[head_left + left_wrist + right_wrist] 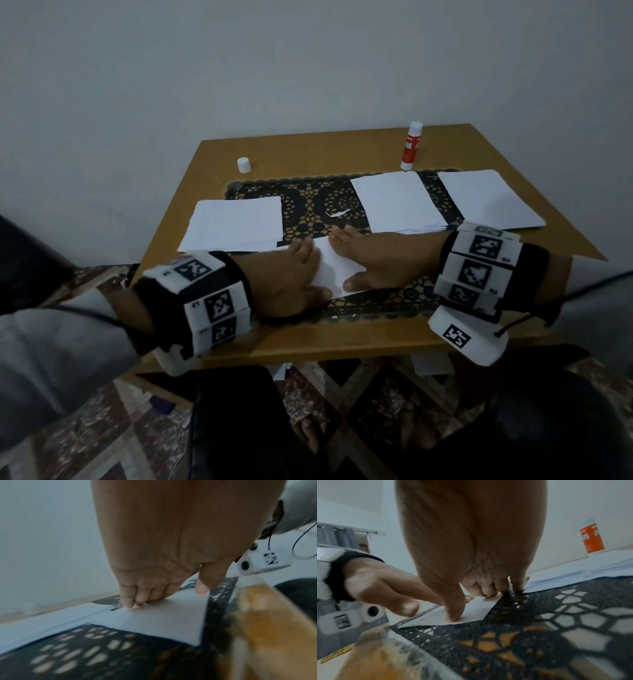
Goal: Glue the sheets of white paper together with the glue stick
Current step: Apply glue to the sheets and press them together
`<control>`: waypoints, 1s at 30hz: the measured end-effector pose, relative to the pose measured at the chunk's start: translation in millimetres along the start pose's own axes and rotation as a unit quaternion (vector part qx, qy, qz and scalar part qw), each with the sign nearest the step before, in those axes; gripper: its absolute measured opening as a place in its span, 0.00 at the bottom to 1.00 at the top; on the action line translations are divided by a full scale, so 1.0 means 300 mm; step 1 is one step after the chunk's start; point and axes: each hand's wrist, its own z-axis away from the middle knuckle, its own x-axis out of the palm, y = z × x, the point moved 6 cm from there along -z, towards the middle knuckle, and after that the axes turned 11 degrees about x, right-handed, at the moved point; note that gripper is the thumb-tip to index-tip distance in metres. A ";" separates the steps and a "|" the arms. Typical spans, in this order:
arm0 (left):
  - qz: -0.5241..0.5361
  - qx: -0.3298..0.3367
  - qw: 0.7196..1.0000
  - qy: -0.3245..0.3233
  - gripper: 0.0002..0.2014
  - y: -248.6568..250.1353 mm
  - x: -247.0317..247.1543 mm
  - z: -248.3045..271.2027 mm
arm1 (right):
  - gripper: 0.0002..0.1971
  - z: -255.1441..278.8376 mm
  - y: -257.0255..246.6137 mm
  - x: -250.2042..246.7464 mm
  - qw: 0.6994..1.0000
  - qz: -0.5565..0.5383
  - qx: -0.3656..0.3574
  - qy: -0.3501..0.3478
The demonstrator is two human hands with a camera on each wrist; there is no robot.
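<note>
A white sheet lies on the black lace mat near the table's front edge. My left hand rests flat on its left part and my right hand on its right part, fingers pointing towards each other. In the left wrist view my left hand presses its fingertips on the sheet. In the right wrist view my right hand presses thumb and fingertips on the sheet. The red and white glue stick stands upright at the back right. Its white cap stands apart at the back left.
Three piles of white paper lie on the wooden table: left, middle and far right. A small torn paper scrap lies on the mat between them. A grey wall is close behind the table.
</note>
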 end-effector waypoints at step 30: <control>0.017 -0.016 1.000 0.011 0.41 -0.038 0.076 0.123 | 0.41 0.008 0.003 0.002 0.999 -0.026 -0.021 0.007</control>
